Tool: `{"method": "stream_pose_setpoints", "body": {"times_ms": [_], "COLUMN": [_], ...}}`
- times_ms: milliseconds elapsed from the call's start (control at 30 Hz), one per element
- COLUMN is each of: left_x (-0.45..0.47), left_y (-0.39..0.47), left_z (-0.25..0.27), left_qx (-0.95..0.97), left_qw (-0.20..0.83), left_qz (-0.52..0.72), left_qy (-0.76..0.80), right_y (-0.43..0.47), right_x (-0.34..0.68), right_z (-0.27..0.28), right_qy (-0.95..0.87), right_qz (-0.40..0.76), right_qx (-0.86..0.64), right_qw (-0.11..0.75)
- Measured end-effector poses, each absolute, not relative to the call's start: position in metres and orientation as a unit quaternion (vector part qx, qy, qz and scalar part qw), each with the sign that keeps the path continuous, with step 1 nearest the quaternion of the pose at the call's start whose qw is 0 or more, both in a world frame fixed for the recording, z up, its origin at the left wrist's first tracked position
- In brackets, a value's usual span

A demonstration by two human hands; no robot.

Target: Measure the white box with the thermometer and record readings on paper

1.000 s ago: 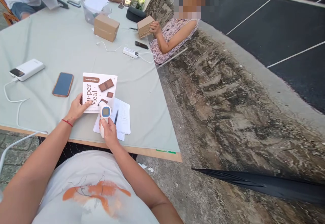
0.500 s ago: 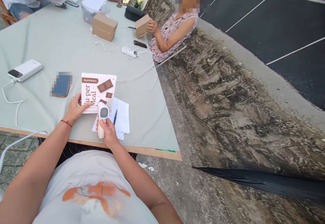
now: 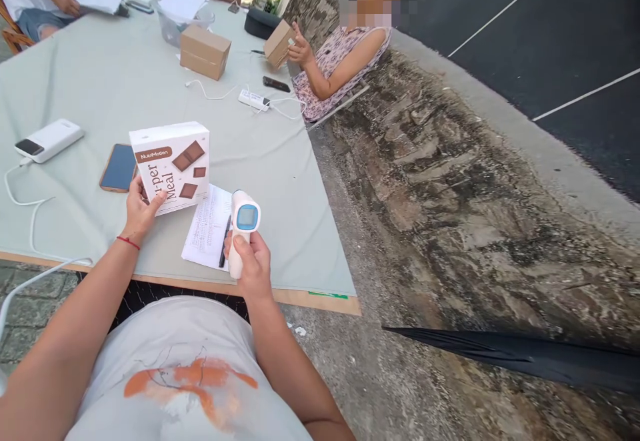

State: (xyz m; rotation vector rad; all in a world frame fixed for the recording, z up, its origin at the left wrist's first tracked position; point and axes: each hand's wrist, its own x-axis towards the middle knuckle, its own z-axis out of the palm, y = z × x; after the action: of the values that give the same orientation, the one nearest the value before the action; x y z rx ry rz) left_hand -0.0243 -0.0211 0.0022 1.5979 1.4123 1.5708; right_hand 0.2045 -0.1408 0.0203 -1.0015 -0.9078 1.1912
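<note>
We grip the white box [image 3: 173, 166] with our left hand [image 3: 137, 209], fingers closed on its near left corner, tilting it up off the table [image 3: 100, 87]. Our right hand [image 3: 253, 269] is wrapped around the thermometer [image 3: 241, 226], just right of the paper sheet [image 3: 207, 226] and pen [image 3: 223, 249].

white box [image 3: 171, 166] with brown squares, perhaps chocolate.

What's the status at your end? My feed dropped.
Left hand grips the white box, tilted up. Right hand holds the thermometer. Paper sheet and pen lie between.
</note>
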Motion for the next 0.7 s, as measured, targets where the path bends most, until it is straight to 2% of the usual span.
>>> {"method": "stream_pose_setpoints", "body": {"times_ms": [233, 367, 433, 533, 633, 700], "left_x": [-0.037, -0.040, -0.038, -0.032, -0.021, -0.013], "left_y": [-0.010, -0.006, -0.008, -0.016, -0.026, -0.031], "left_z": [-0.011, -0.015, -0.014, -0.012, -0.013, -0.013], "left_qx": [0.585, 0.602, 0.607, 0.611, 0.638, 0.701], "left_qw": [0.152, 0.105, 0.062, -0.023, -0.072, -0.066], "left_qz": [0.568, 0.544, 0.551, 0.571, 0.559, 0.510], "left_qy": [0.559, 0.575, 0.569, 0.548, 0.524, 0.494], "right_y": [-0.147, -0.129, -0.116, -0.101, -0.096, -0.098], "right_x": [0.213, 0.229, 0.245, 0.272, 0.293, 0.298], "right_z": [0.020, 0.005, -0.010, -0.039, -0.062, -0.068], "right_qy": [-0.410, -0.426, -0.444, -0.451, -0.471, -0.486], "right_qz": [0.486, 0.378, 0.296, 0.200, 0.137, 0.088], "right_qx": [-0.430, -0.510, -0.594, -0.731, -0.793, -0.805], "right_qw": [0.641, 0.645, 0.601, 0.471, 0.361, 0.329]}}
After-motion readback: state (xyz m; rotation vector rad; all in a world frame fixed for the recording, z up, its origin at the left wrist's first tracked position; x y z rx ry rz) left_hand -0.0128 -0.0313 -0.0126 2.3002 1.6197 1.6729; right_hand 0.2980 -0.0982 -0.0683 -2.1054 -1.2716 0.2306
